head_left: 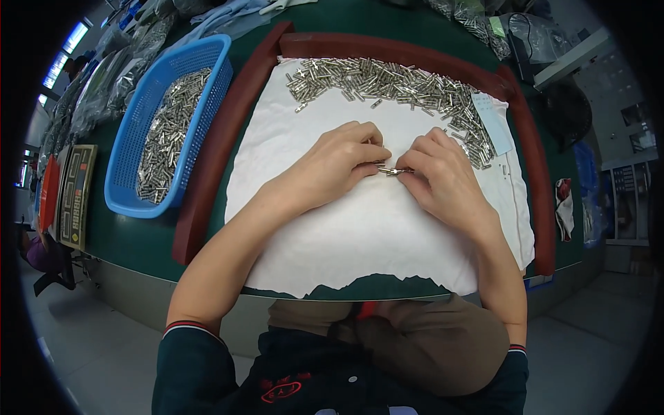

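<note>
Over the middle of a white cloth, my two hands face each other, fingertips close together. My left hand is closed in a pinch on the left ends of a few small silvery metal pins. From the other side my right hand pinches the same little group. Fingers hide part of the pins, so I cannot tell how many there are. Beyond my hands spreads a heap of loose metal pins, which curves down the right side of the cloth, close to my right hand.
A dark red raised frame borders the cloth at left, back and right. Left of it stands a blue mesh basket full of similar pins. A pale blue paper slip lies at the heap's right edge. Plastic bags crowd the far left.
</note>
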### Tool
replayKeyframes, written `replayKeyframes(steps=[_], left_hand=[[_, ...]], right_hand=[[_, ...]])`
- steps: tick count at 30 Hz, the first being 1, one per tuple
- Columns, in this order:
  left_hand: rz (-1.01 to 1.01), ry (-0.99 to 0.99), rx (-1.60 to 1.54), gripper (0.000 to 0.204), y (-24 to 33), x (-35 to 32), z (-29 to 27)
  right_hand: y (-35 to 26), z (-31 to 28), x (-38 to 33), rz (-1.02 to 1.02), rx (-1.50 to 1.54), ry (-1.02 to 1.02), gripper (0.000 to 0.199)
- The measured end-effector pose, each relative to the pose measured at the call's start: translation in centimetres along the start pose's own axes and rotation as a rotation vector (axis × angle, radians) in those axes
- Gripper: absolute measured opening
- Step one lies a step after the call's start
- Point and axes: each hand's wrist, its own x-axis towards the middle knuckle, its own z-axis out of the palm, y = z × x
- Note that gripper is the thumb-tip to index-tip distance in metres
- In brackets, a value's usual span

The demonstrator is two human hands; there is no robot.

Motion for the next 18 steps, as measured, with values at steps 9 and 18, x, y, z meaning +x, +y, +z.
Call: replayKeyframes(steps=[9, 18], left_hand=[[0.007, 0.065, 0.004, 0.025, -0.1, -0.2, 0.7], [-0.088, 0.130, -0.024, 0.022, 0.4, -0.9, -0.6]], right_hand=[[-1.7, 1.2, -0.3, -0.106, -0.009, 0.026, 0.009], [-0.7, 0.3, -0.3, 0.008, 0.103, 0.135, 0.007]])
